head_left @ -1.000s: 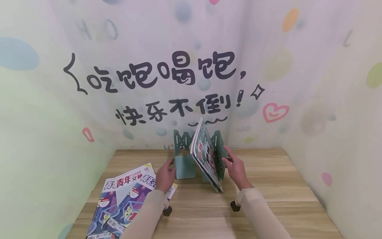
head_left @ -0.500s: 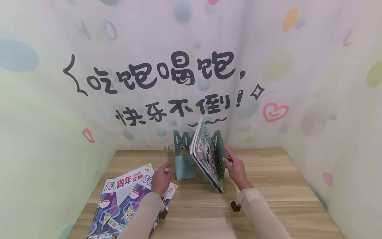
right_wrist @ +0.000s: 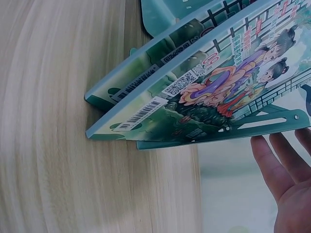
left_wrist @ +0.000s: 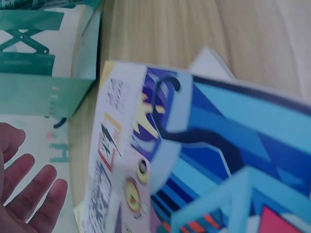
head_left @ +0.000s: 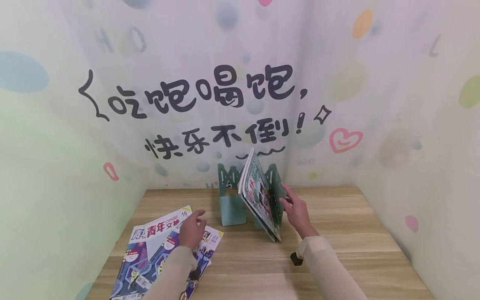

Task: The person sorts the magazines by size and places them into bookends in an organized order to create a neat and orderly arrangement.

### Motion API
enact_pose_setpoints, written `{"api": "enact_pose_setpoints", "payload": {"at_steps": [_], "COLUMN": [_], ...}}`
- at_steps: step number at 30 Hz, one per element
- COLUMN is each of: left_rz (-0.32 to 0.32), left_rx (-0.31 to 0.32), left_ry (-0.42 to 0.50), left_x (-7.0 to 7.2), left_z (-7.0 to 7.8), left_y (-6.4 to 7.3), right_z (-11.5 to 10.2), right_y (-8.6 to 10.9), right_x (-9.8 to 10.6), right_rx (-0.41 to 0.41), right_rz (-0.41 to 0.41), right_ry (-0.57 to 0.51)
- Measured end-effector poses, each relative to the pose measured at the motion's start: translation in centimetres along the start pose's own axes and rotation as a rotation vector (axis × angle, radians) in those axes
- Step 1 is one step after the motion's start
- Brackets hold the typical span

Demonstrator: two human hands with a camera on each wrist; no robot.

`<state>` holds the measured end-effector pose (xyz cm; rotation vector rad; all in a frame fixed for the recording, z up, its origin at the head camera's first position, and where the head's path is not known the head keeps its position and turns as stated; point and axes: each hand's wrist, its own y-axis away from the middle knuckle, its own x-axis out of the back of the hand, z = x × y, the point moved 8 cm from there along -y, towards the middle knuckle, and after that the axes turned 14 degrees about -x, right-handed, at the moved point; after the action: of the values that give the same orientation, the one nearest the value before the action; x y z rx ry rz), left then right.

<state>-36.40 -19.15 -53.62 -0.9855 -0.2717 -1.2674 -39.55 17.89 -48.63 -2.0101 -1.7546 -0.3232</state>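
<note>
Down in the lower left of the frame, the magazines (head_left: 129, 266) lie fanned flat on the table (head_left: 337, 266), overlapping one another, one corner showing "16" and another "22". And here's the change: the left hand (head_left: 193, 231), beside the rack's left panel a second ago, has swung left and is now over the right part of that fan. Its fingers are loosely bent, spread a little and holding nothing (whether any part of it brushes a cover, I can't tell).

Across to the middle, the green rack (head_left: 233, 210) stands near the back edge of the table, its left bay bare down to the base plate. That bay looks to have room, so the shift seems to turn the work from the rack back to the loose pile. Just right of centre, two standing magazines (head_left: 258, 200) are on edge at a slant, close by the right panel, exactly as they were.

Further right, the right hand (head_left: 298, 214) hasn't budged: fingers extended, tips against the outside of that right panel, gripping nothing. It seems to be steadying the rack, a sensible guard against a slide or tip.
</note>
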Motion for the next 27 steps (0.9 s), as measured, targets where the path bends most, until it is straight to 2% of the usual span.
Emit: {"api": "enact_pose_setpoints", "payload": {"at_steps": [6,13,18,22,27], "left_rz": [-0.024,-0.001,-0.020,-0.034,-0.062], "left_rx": [0.090,0.093,0.123,0.134,0.188], "left_ry": [0.003,-0.015,0.006,-0.028,-0.050], "left_x": [0.1,0.9,1.1,1.3,1.5], "left_z": [-1.5,-2.2,-3.0,-3.8,-5.0], "left_y": [0.7,0.9,1.4,1.8,2.4], "right_z": [0.0,0.1,0.2,0.1,0.0], "right_y": [0.0,-0.1,-0.2,-0.1,0.0], "right_x": [0.0,-0.1,-0.2,-0.2,-0.2], "right_rx": [0.013,-0.004,-0.025,-0.033,-0.026], "right_rz": [0.008,-0.001,-0.009,-0.014,-0.017], "right_ry": [0.004,-0.013,-0.006,-0.011,-0.018]}}
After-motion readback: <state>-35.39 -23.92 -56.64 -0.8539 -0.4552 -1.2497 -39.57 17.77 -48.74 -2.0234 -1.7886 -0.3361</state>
